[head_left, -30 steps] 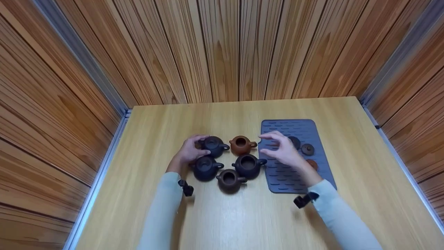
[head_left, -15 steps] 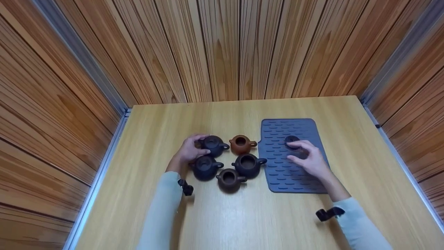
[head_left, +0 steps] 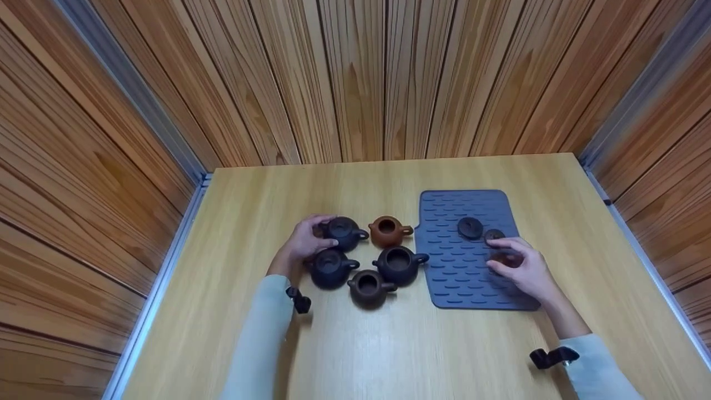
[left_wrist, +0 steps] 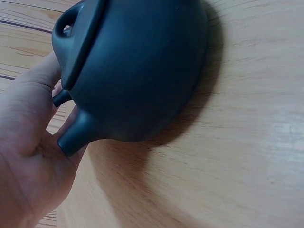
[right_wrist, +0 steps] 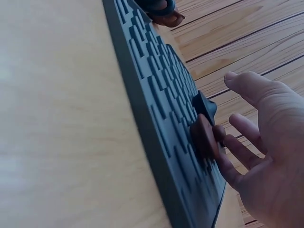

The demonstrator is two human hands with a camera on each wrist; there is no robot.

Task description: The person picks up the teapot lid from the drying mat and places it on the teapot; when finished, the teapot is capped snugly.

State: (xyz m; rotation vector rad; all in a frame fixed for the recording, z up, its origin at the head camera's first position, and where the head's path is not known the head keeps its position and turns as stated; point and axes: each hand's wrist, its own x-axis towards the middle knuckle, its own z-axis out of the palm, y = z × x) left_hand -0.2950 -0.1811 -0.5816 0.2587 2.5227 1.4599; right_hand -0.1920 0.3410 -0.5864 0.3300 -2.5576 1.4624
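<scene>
Right hand (head_left: 525, 268) had moved rightward across the mat (head_left: 458, 278), fingers parted above the red lid (right_wrist: 204, 137), while the left hand (head_left: 303, 239) gripped a teapot (head_left: 343, 235).

Even, moderately bright light fills the head view; pale glare whitens the table (head_left: 377, 355) to the near left of the mat (head_left: 450, 278). In the left wrist view the teapot (left_wrist: 137, 71) casts a soft-edged shadow; in the right wrist view the table beside the mat looks washed out
</scene>
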